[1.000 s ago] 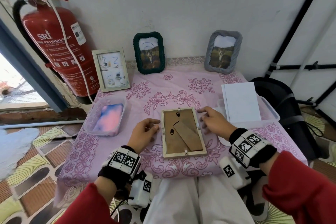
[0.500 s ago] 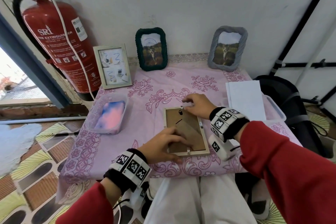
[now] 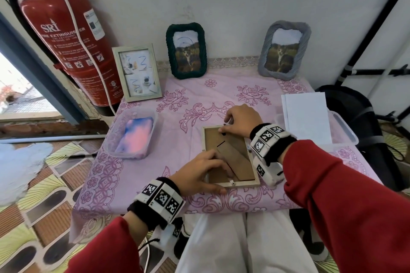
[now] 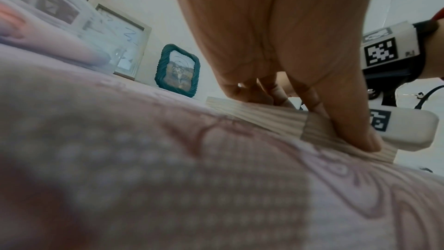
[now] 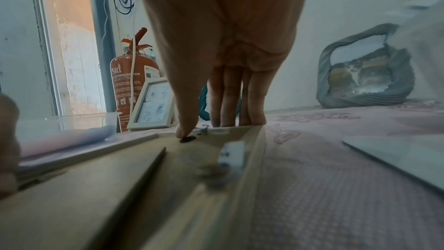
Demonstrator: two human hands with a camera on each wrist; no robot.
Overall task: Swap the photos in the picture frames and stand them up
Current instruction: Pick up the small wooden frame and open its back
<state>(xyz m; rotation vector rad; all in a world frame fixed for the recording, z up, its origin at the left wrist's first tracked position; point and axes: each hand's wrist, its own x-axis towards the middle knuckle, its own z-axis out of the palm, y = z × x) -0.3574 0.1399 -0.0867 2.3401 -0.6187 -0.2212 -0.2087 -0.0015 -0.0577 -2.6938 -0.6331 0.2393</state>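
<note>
Head view: the wooden frame (image 3: 244, 183) lies face-down on the tabletop (image 3: 177, 139). The left hand (image 3: 199, 173) grip clasps its near-left corner, and the right hand (image 3: 239, 121) pinches its far rail.
Left wrist view: the thumb presses the frame's side.
Right wrist view: the thumb rests on the backing, fingers behind the rail.

light wooden frame (image 3: 238, 162), lying face-down, brown back upward

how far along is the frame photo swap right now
Done, apparently: white frame, green frame and grey frame stand at the back. In hand: the wooden frame lies face down, backing on; left hand holds its near corner, right hand pinches the top rail. Left: standing it up; whether its photo is swapped is hidden.
</note>
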